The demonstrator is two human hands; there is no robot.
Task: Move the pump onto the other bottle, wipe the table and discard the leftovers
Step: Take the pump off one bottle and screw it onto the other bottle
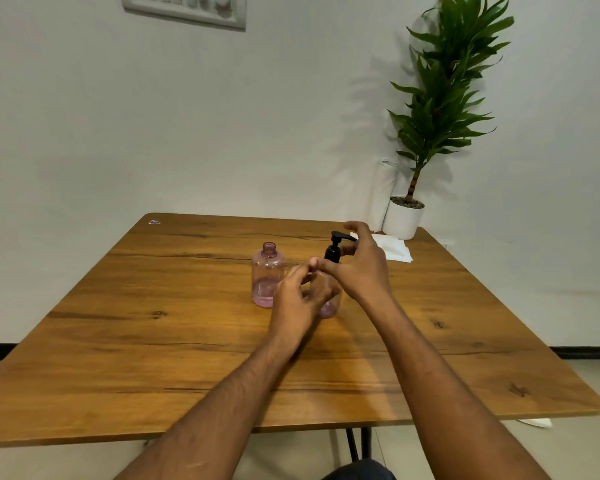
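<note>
White wall and a potted plant (440, 98) stand behind the wooden table (153, 341), where two clear pink bottles sit just beside each other near the middle. On the left is the open bottle (267, 275), uncapped, with a shallow layer of pinkish liquid at its base; the capped bottle (328, 308) to its right is mostly hidden by the hands, so its contents are hard to judge — perhaps a little liquid too. The black pump (336, 245) sits on that right bottle. The right hand (361, 268) curls loosely around the pump's collar, fingers part open, thumb near the neck; whether it truly grips is unclear. The left hand (300, 296) cups the bottle's body, seemingly steadying it. Thin plastic like this should be light and smooth, likely to spin or tip — best held firmly at the body while the ribbed collar is twisted. A dip tube may drip when lifted. White tissue (392, 249) lies beyond, near the plant pot.
</note>
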